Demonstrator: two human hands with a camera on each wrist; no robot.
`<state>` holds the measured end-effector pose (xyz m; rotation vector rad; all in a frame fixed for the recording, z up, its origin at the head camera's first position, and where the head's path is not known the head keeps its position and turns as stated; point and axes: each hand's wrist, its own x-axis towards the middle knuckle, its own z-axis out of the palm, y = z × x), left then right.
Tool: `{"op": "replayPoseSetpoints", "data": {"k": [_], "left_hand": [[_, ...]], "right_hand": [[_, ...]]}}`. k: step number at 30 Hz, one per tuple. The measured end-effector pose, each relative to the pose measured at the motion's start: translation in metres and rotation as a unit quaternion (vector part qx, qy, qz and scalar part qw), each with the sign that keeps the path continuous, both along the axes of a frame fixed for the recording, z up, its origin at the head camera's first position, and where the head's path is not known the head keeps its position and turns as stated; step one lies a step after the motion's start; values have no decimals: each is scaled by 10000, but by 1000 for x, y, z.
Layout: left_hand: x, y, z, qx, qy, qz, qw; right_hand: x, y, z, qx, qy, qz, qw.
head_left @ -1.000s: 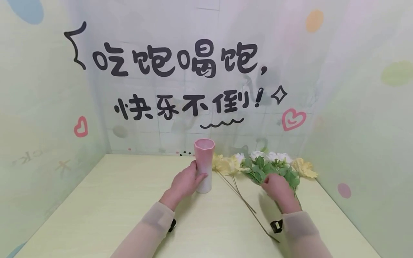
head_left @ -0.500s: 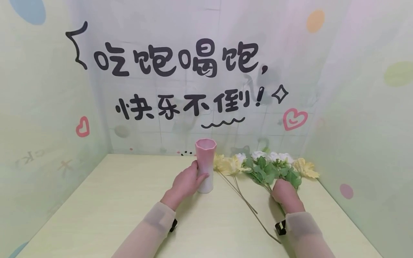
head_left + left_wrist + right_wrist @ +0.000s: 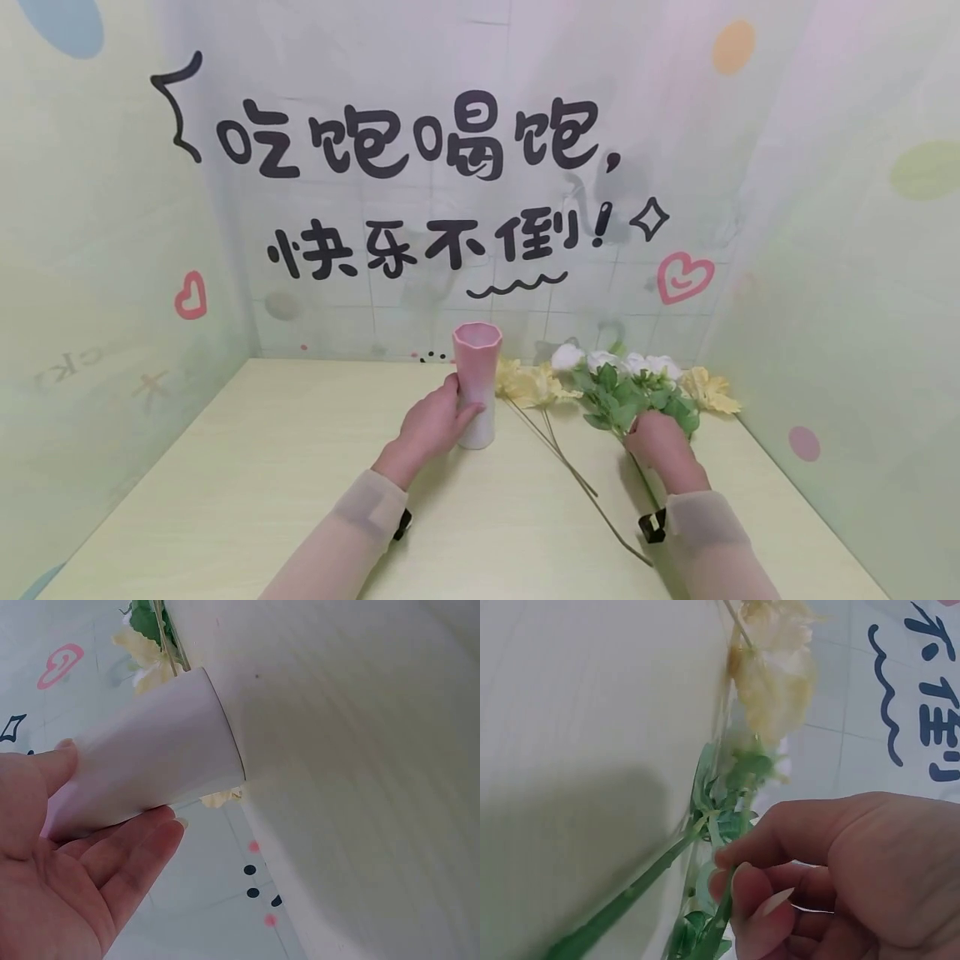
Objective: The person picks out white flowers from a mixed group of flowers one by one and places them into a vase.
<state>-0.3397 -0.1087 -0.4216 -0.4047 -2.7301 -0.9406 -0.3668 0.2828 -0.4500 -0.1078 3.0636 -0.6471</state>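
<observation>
A tall vase [image 3: 477, 362], pink at the rim and fading to white, stands upright on the table. My left hand [image 3: 431, 423] holds it from the left, thumb on the near side and fingers round the back. In the left wrist view the white lower part of the vase [image 3: 165, 735] touches the tabletop. My right hand [image 3: 666, 448] is at the flowers on the right. Between thumb and fingertips it pinches a green stem [image 3: 724, 911]. White flowers [image 3: 637, 363] with green leaves [image 3: 613, 393] lie just beyond this hand. Which bloom tops the pinched stem is hard to tell.
Yellow flowers [image 3: 534, 385] lie right of the vase, their thin brown stems [image 3: 573, 475] stretching toward the front. Another yellow flower [image 3: 708, 390] is at the far right near the side wall. A printed backdrop [image 3: 420, 200] closes off the table's back edge.
My right hand has drawn slightly right and toward me, now with a stem between its fingers. One white flower at the bunch's left has risen. The left hand and vase stay put.
</observation>
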Motion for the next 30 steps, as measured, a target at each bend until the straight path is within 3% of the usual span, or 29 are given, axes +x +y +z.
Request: {"op": "replayPoseSetpoints", "data": {"k": [4, 8, 13, 24, 30], "left_hand": [[1, 0, 0, 13, -5, -2, 10000], [1, -1, 1, 2, -22, 3, 10000], [0, -1, 2, -21, -26, 8, 10000], [0, -2, 1, 13, -105, -14, 9999], [-1, 0, 2, -1, -127, -41, 9999]], "right_hand": [[31, -24, 34, -406, 118, -152, 9990], [41, -38, 51, -416, 275, -170, 9986], [41, -44, 58, -506, 620, -115, 9967], [51, -64, 77, -1352, 1083, -141, 9848], [54, -68, 82, -1353, 1363, 94, 9813]]}}
